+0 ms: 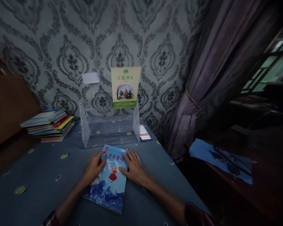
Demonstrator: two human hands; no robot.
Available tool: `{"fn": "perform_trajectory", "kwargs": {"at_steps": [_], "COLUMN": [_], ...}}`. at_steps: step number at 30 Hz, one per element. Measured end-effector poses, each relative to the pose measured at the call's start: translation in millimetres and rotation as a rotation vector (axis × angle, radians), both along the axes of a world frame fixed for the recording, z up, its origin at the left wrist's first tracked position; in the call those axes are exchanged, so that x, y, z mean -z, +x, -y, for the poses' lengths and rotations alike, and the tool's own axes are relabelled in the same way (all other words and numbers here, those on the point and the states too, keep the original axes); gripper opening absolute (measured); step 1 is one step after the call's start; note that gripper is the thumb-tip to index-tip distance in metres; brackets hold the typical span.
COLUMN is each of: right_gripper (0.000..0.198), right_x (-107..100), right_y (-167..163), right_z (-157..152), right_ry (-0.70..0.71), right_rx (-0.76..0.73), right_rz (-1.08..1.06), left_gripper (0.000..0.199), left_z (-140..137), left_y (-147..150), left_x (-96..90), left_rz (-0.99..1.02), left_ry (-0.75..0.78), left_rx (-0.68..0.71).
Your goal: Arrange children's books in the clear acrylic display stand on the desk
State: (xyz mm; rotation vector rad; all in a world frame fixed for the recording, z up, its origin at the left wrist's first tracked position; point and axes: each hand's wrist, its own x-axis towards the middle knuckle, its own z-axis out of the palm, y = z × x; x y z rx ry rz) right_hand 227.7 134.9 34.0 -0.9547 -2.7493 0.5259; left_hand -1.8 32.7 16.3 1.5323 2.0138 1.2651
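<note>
A children's book (112, 183) with a light-blue cover, a small red-clad figure and dark blue waves lies on the table in front of me, slightly turned. My left hand (94, 166) rests along its upper left edge, fingers extended onto the cover. On the opposite edge lies my right hand (133, 168), fingers spread and thumb on the cover. Neither hand wraps around the book. Just beyond it stands a clear plastic tiered rack (110, 131). A cream-and-green book (125, 88) is upright at the rack's upper right.
A stack of books (48, 124) sits at the left beside a brown box-like piece (11, 106). A white card (90, 78) shows against the wallpaper. Right of the rack lies a partly blurred white item (145, 133). Beyond the table's right edge are a curtain (181, 125) and blue cloth (209, 153).
</note>
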Motion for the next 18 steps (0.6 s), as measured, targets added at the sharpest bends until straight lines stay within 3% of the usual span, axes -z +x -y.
{"fn": "perform_trajectory", "kwargs": {"at_steps": [4, 7, 9, 14, 18], "right_gripper": [0.076, 0.076, 0.076, 0.077, 0.077], "right_x": [-5.1, -8.2, -8.1, -6.3, -5.5], "right_y": [-0.1, -1.0, -1.5, -1.6, -0.2], "right_z": [1.3, 1.9, 1.5, 0.1, -1.6], "right_ry": [-0.009, -0.005, 0.004, -0.003, -0.026], "right_rx": [-0.006, 0.001, -0.002, -0.018, -0.029], "right_rz": [0.024, 0.044, 0.043, 0.043, 0.008], "left_gripper": [0.048, 0.049, 0.045, 0.024, 0.015], "left_z": [-4.5, -3.1, -1.4, -2.3, -3.5], "left_y": [-7.0, -8.4, -5.6, 7.1, 11.2], "left_x": [-10.4, -18.6, -22.3, -20.5, -19.0], "left_rz": [0.609, 0.874, 0.973, 1.113, 1.192], "left_ry": [0.075, 0.073, 0.01, -0.067, -0.059], "left_rx": [-0.098, -0.214, -0.215, -0.03, -0.047]}}
